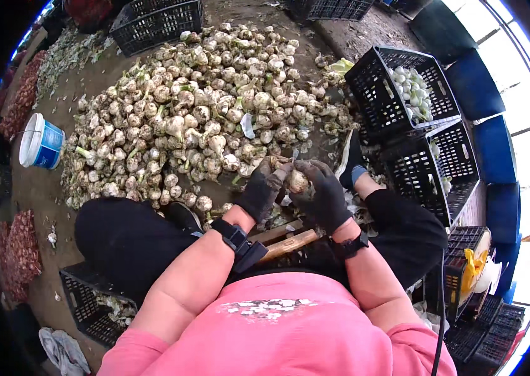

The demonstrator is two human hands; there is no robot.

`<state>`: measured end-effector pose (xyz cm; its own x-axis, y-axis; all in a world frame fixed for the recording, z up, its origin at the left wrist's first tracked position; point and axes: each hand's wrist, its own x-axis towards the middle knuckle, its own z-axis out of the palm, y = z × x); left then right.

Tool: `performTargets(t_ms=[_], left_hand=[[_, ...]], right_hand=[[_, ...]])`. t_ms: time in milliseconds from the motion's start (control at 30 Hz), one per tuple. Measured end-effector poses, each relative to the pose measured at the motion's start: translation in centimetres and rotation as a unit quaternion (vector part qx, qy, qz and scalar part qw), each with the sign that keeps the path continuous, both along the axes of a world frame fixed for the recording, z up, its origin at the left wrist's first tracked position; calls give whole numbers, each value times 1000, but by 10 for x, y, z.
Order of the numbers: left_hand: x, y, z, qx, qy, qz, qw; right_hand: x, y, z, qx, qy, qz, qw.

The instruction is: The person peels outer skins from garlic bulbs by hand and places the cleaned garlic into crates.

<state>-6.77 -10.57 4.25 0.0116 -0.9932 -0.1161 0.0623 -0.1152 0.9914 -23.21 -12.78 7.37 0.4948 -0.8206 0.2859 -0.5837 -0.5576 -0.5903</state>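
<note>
A garlic bulb (pixel 298 181) with dirty, papery skin is between my two dark-gloved hands, above the floor. My right hand (pixel 321 195) is curled around its right side. My left hand (pixel 261 188) meets the bulb from the left, thumb and fingers drawn together near its top; the fingertips partly hide what they pinch. Beyond my hands spreads a large heap of unpeeled garlic bulbs (pixel 189 113), many with short stems and soil on them. Loose peelings (pixel 354 204) lie beneath and beside my right hand. A wooden bar (pixel 288 245) crosses between my legs.
At the right, a black plastic crate (pixel 373 89) holds clean white bulbs (pixel 413 91); another crate (pixel 415 176) beside it holds a few. A white-and-blue bucket (pixel 44 141) stands left. A crate (pixel 88 301) with peelings sits near my left knee. Red mesh sacks (pixel 20 256) lie far left.
</note>
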Motion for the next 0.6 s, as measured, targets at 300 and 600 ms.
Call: performTargets(t_ms=[300,600], left_hand=[[4,-2,10,31,242,-89,966],[3,-6,10,114,116,-65,985]], right_hand=[[-14,-10,-18,219,-159,-63,961],[-9,-3,-9,42,-13,-20,999]])
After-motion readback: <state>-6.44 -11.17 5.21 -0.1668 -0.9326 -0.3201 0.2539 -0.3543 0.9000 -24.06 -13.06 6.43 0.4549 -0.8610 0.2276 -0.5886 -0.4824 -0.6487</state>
